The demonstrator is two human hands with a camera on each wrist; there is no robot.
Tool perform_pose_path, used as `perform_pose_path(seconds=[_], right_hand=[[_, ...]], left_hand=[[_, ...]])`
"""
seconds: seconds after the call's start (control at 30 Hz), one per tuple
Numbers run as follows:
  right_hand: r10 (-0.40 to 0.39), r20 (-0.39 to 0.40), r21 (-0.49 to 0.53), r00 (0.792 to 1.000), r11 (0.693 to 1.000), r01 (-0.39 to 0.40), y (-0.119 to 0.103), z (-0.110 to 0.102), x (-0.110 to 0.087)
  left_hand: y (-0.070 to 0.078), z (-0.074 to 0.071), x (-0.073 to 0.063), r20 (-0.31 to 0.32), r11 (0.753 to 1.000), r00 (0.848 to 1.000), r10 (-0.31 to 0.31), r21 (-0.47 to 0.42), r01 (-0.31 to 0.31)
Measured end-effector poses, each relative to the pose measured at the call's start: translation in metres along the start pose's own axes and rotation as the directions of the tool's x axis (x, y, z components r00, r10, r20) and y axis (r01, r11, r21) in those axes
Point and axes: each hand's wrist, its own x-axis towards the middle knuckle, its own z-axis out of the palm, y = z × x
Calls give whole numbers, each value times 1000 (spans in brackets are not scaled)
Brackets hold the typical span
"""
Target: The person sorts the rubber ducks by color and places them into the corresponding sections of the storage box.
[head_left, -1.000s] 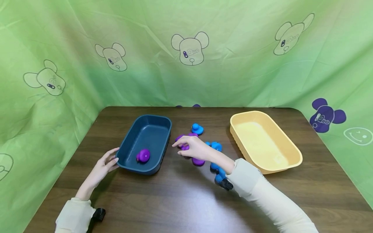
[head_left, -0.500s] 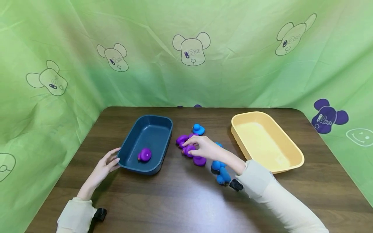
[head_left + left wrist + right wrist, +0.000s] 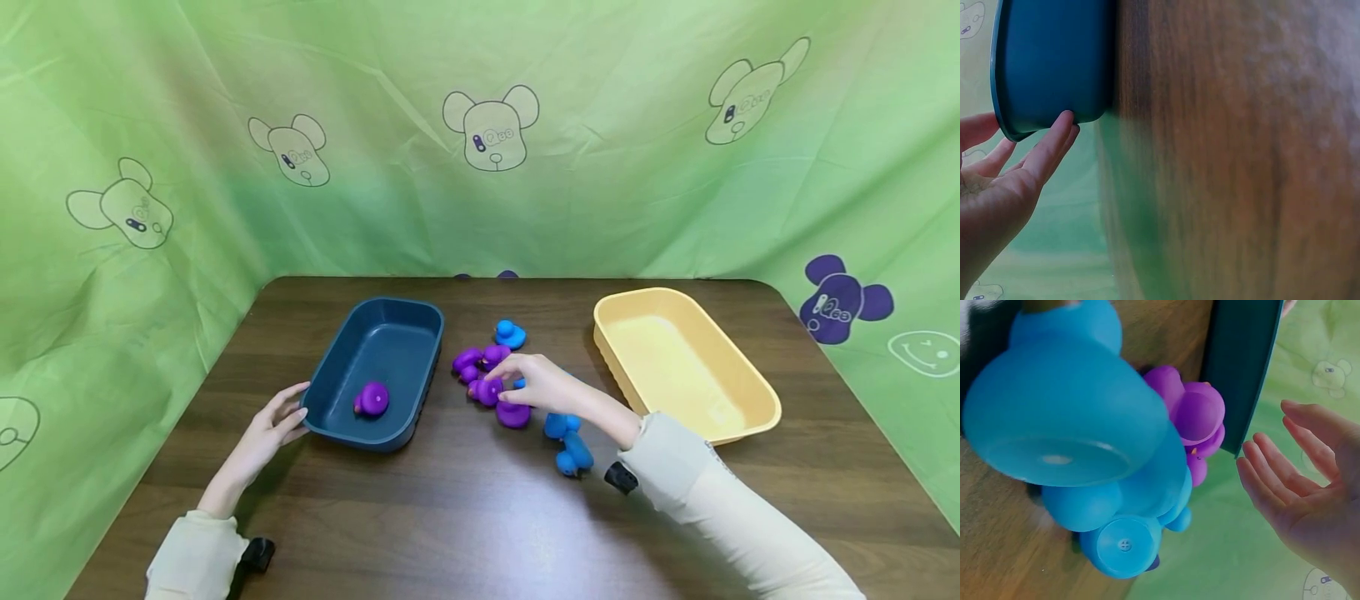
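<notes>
A green printed backdrop stands behind a dark wood-grain table, which bears two trays: a yellow tray at the person's right, with nothing lying in it, and a dark blue tray at the left. The right hand reaches over the table between the trays, its fingers and thumb spread apart with nothing held between them. The left hand rests its extended fingers and thumb, parted, against the near left corner of the blue tray. Below and just left of the right fingertips lies a purple duck, its long axis running roughly left to right and its head toward the blue tray; whether the thumb touches it cannot be told. The right hand is much the nearer of the two, the left being well apart beyond the tray. Other purple ducks crowd closely about it, blue ducks lie toward the right forearm, a far blue duck sits behind, and a single tray duck, also purple, lies inside the blue tray.
</notes>
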Motion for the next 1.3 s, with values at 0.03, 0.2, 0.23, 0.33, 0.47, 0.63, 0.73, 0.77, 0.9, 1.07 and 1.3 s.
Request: perform_pose_path(seconds=[0.03, 0.2, 0.23, 0.33, 0.47, 0.63, 0.73, 0.77, 0.9, 1.07, 1.3], right_hand=[[4, 5, 5, 1000, 1000, -4, 1, 0, 0], [4, 26, 6, 1000, 1000, -4, 3, 1, -1], [8, 29, 8, 1000, 1000, -8, 4, 1, -1], [17, 36, -1, 999, 1000, -17, 4, 2, -1], [28, 40, -11, 999, 1000, -28, 5, 3, -2], [37, 44, -16, 998, 999, -36, 8, 4, -2], [38, 54, -8, 998, 999, -38, 10, 5, -3], [34, 58, -5, 998, 999, -34, 10, 5, -3], [33, 64, 0, 997, 999, -34, 12, 6, -4], [47, 66, -20, 997, 999, -46, 15, 8, -3], [57, 68, -40, 996, 998, -55, 18, 11, -2]], left_hand=[[0, 0, 0, -1, 1000, 1000, 1, 0, -1], [-1, 0, 0, -2, 1000, 1000, 4, -10, -4], [-1, 0, 0, -3, 1000, 1000, 5, -10, -5], [-2, 0, 1, -3, 1000, 1000, 7, -11, -7], [-4, -1, 1, 5, 1000, 1000, 12, -13, -12], [-5, -2, 2, 15, 1000, 1000, 16, -16, -16], [-5, -2, 2, 13, 1000, 1000, 17, -19, -17], [-5, -2, 2, 12, 1000, 1000, 17, -18, -17], [-3, -1, 2, 5, 1000, 1000, 19, -13, -18], [-2, -1, 1, -2, 1000, 1000, 19, -20, -19], [-4, -1, 1, 2, 999, 1000, 26, -34, -26]])
